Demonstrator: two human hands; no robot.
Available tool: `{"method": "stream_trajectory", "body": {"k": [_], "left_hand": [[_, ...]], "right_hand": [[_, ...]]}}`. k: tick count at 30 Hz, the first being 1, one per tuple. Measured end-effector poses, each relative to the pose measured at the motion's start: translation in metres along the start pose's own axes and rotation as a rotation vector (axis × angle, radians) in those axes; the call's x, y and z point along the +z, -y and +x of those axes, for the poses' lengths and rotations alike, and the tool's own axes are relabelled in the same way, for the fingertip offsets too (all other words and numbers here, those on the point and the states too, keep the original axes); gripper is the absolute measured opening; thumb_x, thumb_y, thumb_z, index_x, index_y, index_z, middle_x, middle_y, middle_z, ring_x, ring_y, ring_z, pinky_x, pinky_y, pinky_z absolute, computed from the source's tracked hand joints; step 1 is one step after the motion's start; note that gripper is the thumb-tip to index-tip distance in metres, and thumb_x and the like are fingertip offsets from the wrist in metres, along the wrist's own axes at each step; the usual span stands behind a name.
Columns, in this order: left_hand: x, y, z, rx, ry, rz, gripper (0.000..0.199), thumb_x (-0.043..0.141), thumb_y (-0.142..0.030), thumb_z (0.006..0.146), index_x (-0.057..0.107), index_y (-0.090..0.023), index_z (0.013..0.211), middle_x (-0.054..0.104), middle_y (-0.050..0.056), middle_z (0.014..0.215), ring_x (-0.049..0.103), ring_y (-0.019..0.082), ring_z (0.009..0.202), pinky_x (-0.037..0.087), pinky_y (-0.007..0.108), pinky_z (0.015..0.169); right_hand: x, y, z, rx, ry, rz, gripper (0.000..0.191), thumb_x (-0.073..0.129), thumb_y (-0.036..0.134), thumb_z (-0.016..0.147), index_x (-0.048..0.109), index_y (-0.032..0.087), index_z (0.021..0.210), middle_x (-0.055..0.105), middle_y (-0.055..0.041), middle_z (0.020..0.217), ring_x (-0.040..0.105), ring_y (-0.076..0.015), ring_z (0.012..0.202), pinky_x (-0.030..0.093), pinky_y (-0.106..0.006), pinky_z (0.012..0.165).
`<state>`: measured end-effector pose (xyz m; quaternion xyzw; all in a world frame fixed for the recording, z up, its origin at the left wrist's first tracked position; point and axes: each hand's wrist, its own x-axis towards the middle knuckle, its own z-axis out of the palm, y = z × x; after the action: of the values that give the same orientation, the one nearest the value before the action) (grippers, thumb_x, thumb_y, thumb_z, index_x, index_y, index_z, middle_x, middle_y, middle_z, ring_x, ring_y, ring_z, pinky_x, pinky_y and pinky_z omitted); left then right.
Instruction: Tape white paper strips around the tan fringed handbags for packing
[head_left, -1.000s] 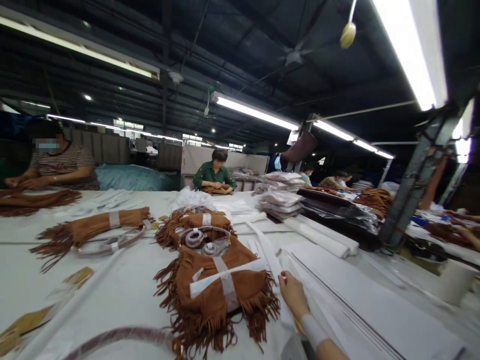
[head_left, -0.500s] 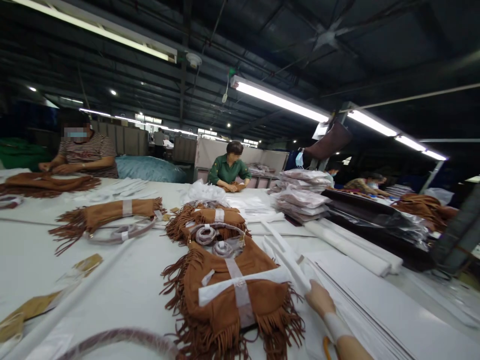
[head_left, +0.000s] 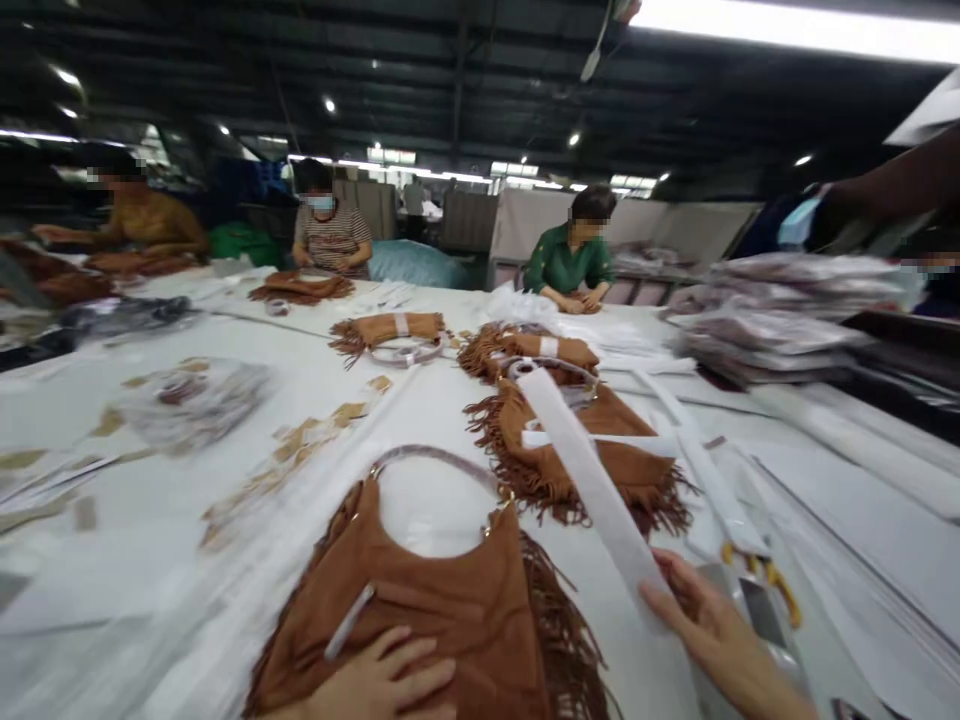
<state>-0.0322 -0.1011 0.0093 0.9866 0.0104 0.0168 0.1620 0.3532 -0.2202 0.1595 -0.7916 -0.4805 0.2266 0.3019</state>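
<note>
Left hand [head_left: 379, 685] spread on brown fringed suede bag [head_left: 457, 600]; right hand [head_left: 724, 635] pinching long white strip [head_left: 585, 465]; best: bag flat, strip untwisted.

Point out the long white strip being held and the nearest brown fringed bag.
Long white strip [head_left: 592, 475]: head view, middle of its length.
Nearest brown fringed bag [head_left: 484, 610]: head view, its body.

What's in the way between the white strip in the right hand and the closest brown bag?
Nothing that I can see. Only white table shows between the strip in the right hand and the bag's fringe.
</note>
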Motion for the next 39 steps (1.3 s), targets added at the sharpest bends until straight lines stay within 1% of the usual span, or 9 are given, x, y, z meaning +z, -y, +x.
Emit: {"method": "stream_trajectory", "body": {"k": [3,6,11,16,19,24,31,36,39], "left_hand": [[-0.006,-0.01,-0.018,0.031,-0.096,-0.01,0.061,0.051,-0.038,0.09,0.027,-0.032,0.146,0.031,0.002,0.153,0.033,0.031,0.135,0.032,0.052,0.108],[-0.011,-0.01,-0.021,0.05,-0.203,0.012,0.057,0.047,-0.043,0.091,0.029,-0.031,0.145,0.032,0.003,0.152,0.034,0.03,0.134,0.033,0.051,0.107],[-0.004,-0.009,-0.019,0.029,-0.199,0.035,0.052,0.038,-0.048,0.094,0.031,-0.034,0.143,0.029,0.002,0.154,0.039,0.031,0.131,0.041,0.05,0.098],[0.001,-0.007,-0.02,0.012,-0.215,-0.02,0.051,0.035,-0.05,0.094,0.034,-0.033,0.142,0.032,0.001,0.152,0.036,0.031,0.133,0.041,0.05,0.096],[-0.001,-0.005,-0.021,0.027,-0.227,-0.044,0.05,0.034,-0.05,0.095,0.034,-0.034,0.142,0.033,0.0,0.152,0.035,0.03,0.134,0.038,0.05,0.101],[-0.005,-0.005,-0.023,0.032,-0.226,-0.041,0.05,0.032,-0.049,0.096,0.034,-0.033,0.143,0.032,0.001,0.153,0.033,0.029,0.136,0.031,0.051,0.107],[-0.004,-0.01,-0.026,0.021,-0.257,-0.052,0.051,0.038,-0.045,0.095,0.032,-0.028,0.143,0.035,0.006,0.15,0.04,0.028,0.13,0.032,0.048,0.107],[0.01,-0.026,-0.026,-0.421,-0.361,-0.118,0.074,0.059,-0.055,0.083,0.033,-0.015,0.139,0.051,0.014,0.132,0.048,0.03,0.116,0.039,0.046,0.099],[0.01,-0.044,-0.024,-0.566,-0.378,-0.111,0.057,0.065,-0.055,0.079,0.049,-0.02,0.121,0.059,0.008,0.114,0.052,0.028,0.104,0.042,0.045,0.092]], "right_hand": [[0.059,0.003,-0.034,-0.173,0.131,-0.335,0.033,0.042,0.036,0.087,0.057,0.021,0.113,0.068,-0.0093,0.105,0.065,-0.0262,0.094,0.054,-0.039,0.083],[0.097,-0.002,-0.044,-0.381,0.115,-0.678,0.041,0.039,0.016,0.081,0.057,0.022,0.118,0.066,-0.0098,0.106,0.064,-0.0258,0.093,0.054,-0.039,0.077],[0.132,0.013,-0.025,-0.621,-0.078,-0.952,0.061,0.052,0.008,0.073,0.042,0.013,0.134,0.059,-0.0167,0.117,0.059,-0.0302,0.101,0.052,-0.044,0.079],[0.158,0.029,-0.005,-0.814,-0.084,-0.976,0.046,0.045,0.0,0.077,0.053,0.014,0.12,0.063,-0.0126,0.099,0.061,-0.0256,0.085,0.054,-0.04,0.073],[0.166,0.03,-0.001,-0.825,-0.114,-0.897,0.033,0.043,0.004,0.082,0.056,0.012,0.111,0.063,-0.0147,0.099,0.061,-0.027,0.085,0.055,-0.04,0.072],[0.167,0.037,-0.012,-0.769,-0.048,-0.572,0.032,0.039,0.025,0.096,0.047,0.014,0.125,0.065,-0.0128,0.105,0.064,-0.0223,0.092,0.056,-0.033,0.079],[0.157,0.053,-0.035,-0.522,0.277,-0.265,0.027,0.038,0.034,0.097,0.056,0.023,0.115,0.066,-0.006,0.104,0.063,-0.0187,0.097,0.054,-0.032,0.086],[0.152,0.05,-0.036,-0.436,0.301,-0.203,0.033,0.04,0.039,0.095,0.061,0.02,0.114,0.066,-0.0093,0.111,0.063,-0.0219,0.101,0.053,-0.035,0.09],[0.151,0.055,-0.042,-0.424,0.334,-0.183,0.033,0.043,0.04,0.094,0.064,0.021,0.112,0.068,-0.0091,0.111,0.063,-0.0228,0.101,0.052,-0.035,0.09]]}}
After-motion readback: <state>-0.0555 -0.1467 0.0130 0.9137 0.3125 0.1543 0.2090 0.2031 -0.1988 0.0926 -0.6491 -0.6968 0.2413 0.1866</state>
